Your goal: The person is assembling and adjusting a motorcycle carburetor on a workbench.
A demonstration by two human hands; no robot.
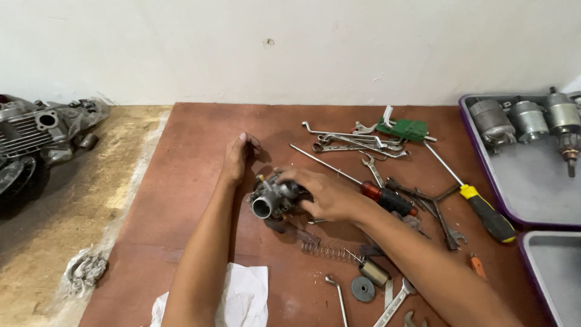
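board (pixel 193 139) bare on the left, scattered wrenches (pixel 357 142) crowd the right

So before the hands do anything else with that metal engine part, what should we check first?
1. Right hand gripping the carburetor: ok, fingers wrap over its top.
2. Left hand helping hold it: not ok, it rests on the board just behind.
3. Red-handled screwdriver within reach: ok, beside the right wrist.
4. Spring and small disc kept safe: ok, lying loose on the board by the forearm.
5. Carburetor's round opening free of dirt: cannot tell.
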